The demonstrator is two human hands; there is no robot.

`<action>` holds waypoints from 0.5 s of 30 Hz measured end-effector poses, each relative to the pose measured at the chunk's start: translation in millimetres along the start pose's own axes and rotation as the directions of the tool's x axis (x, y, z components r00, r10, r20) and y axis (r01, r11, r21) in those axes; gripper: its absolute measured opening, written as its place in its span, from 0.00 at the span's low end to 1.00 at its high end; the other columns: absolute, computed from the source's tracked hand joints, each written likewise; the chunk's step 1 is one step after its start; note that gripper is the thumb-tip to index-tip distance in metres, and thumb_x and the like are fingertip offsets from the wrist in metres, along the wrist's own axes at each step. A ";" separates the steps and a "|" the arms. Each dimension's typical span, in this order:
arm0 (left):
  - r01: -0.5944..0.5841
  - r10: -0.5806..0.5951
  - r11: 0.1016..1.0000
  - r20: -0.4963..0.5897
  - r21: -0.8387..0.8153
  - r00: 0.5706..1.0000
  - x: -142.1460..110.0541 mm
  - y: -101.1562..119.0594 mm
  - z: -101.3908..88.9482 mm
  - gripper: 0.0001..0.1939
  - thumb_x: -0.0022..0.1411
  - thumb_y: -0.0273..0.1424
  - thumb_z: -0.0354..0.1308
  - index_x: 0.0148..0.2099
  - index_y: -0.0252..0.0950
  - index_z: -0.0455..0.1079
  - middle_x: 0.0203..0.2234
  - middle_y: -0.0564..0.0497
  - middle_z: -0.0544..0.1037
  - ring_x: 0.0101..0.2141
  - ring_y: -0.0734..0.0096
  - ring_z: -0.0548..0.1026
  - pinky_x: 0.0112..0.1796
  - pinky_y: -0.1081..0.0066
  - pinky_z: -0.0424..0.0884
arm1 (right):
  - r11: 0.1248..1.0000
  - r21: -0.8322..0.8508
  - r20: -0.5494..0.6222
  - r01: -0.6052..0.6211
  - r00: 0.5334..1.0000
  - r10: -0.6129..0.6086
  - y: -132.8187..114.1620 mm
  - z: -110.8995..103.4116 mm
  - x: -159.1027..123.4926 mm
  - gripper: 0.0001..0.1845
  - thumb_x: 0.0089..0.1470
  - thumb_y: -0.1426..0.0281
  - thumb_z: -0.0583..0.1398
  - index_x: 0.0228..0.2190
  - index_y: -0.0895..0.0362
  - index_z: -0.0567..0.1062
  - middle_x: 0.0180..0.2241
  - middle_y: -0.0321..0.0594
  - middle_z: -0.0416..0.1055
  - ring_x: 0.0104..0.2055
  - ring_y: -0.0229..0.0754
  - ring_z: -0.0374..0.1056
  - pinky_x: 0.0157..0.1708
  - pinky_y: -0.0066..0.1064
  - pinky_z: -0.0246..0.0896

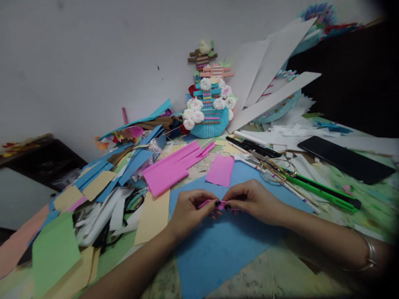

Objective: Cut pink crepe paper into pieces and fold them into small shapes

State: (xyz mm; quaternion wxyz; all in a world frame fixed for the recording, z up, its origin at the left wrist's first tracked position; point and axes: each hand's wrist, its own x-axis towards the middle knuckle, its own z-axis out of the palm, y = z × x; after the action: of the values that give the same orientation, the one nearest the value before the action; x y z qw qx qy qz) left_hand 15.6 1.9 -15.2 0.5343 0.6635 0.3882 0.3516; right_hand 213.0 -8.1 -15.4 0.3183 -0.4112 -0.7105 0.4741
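Note:
Between my fingertips is a small piece of pink paper (222, 205), mostly hidden by my fingers. My left hand (193, 209) pinches it from the left, and my right hand (252, 203) pinches it from the right, thumbs nearly meeting. Both hands are over a blue sheet of paper (215, 253) lying on the table. Just beyond them lies a pink paper rectangle (220, 170). A larger folded pink paper (168, 174) is to the left of that, with a cream paper piece (152, 218) below it.
Scissors (279, 170), pens (260, 148), a green cutter (324, 191) and a black phone (346, 159) lie on the right. Paper scraps (102, 211) crowd the left. A blue paper guitar with white flowers (210, 120) stands against the wall, beside white boards (274, 97).

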 end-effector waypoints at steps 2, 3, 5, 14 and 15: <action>-0.012 0.009 0.998 0.054 0.065 0.999 -0.6 -0.6 0.9 0.09 0.55 0.31 0.60 0.34 0.29 0.76 0.22 0.46 0.79 0.21 0.72 0.77 0.21 0.77 0.73 | 0.998 -0.058 0.007 0.031 1.000 -0.031 0.0 1.4 -1.3 0.09 0.52 0.69 0.60 0.29 0.60 0.80 0.22 0.39 0.74 0.23 0.34 0.65 0.25 0.24 0.60; -0.021 0.014 0.995 0.069 0.093 0.998 -0.8 -1.1 1.0 0.10 0.56 0.31 0.59 0.35 0.29 0.76 0.21 0.47 0.79 0.19 0.73 0.76 0.20 0.78 0.72 | 0.996 -0.074 0.012 0.041 0.999 -0.041 0.4 1.8 -1.6 0.10 0.52 0.68 0.60 0.29 0.60 0.80 0.21 0.39 0.74 0.22 0.34 0.65 0.24 0.24 0.60; -0.040 0.031 0.990 0.071 0.133 0.997 -0.7 -2.3 -0.1 0.11 0.58 0.31 0.57 0.36 0.29 0.76 0.19 0.47 0.78 0.17 0.75 0.74 0.19 0.79 0.70 | 0.997 -0.066 0.022 0.042 0.999 -0.040 2.1 1.6 -1.3 0.11 0.52 0.67 0.60 0.30 0.60 0.80 0.21 0.38 0.74 0.22 0.34 0.66 0.24 0.24 0.60; -0.075 0.106 0.974 -0.134 0.213 0.985 7.6 -4.5 -15.3 0.08 0.57 0.29 0.57 0.34 0.31 0.75 0.16 0.51 0.77 0.17 0.74 0.73 0.19 0.77 0.66 | 0.970 -0.243 -0.079 -0.014 0.997 -0.005 8.0 -18.6 5.2 0.09 0.52 0.71 0.57 0.28 0.61 0.77 0.20 0.38 0.72 0.19 0.35 0.65 0.21 0.25 0.57; -0.077 0.109 0.972 -0.133 0.222 0.985 8.2 -4.3 -15.7 0.08 0.57 0.29 0.57 0.34 0.31 0.75 0.16 0.52 0.77 0.17 0.74 0.74 0.19 0.77 0.66 | 0.957 -0.289 -0.096 -0.012 0.995 -0.017 6.7 -20.0 5.6 0.09 0.51 0.73 0.57 0.27 0.60 0.77 0.20 0.38 0.72 0.19 0.35 0.65 0.21 0.25 0.57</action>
State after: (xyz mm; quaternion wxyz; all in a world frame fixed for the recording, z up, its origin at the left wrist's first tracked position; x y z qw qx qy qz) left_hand 4.8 16.6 -16.1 0.4126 0.7077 0.4302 0.3793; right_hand 229.1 6.5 -14.4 0.2897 -0.4750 -0.7563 0.3441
